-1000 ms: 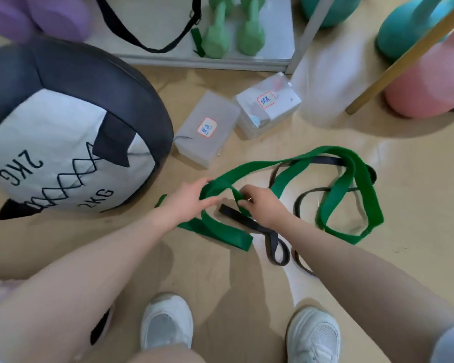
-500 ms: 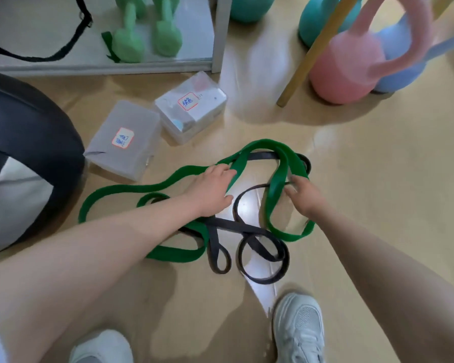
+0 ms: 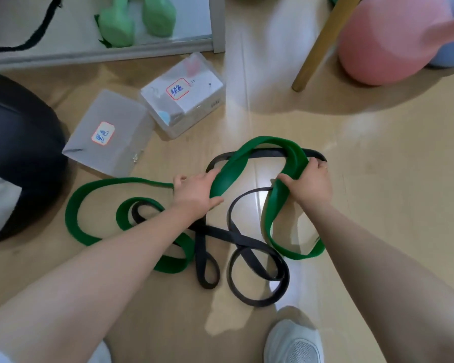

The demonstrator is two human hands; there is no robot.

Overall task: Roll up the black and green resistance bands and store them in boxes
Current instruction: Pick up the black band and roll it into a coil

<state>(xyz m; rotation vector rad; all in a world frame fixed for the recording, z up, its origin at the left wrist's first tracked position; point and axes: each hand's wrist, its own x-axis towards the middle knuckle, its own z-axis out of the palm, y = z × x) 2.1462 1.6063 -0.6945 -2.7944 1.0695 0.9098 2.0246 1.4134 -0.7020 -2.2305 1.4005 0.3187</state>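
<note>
A wide green resistance band [image 3: 74,205] lies in tangled loops on the wooden floor, crossing over a narrower black band [image 3: 257,247]. My left hand [image 3: 194,192] grips the green band near its middle. My right hand [image 3: 308,182] holds the green band's far right loop, fingers curled round it. Two translucent boxes with lids stand beyond the bands: a grey one [image 3: 116,142] with a red-edged label and a clear one [image 3: 192,100] with a label.
A large black and white 2 kg medicine ball [image 3: 16,142] sits at the left. A shelf [image 3: 116,52] with green dumbbells [image 3: 134,19] is at the back. A pink kettlebell [image 3: 393,40] and a wooden leg [image 3: 323,45] stand at the right. My shoes [image 3: 294,341] are below.
My right hand has moved to the right, up to the green band's far loop, and closed on it. My left hand has shifted along the green band. The view panned right.
</note>
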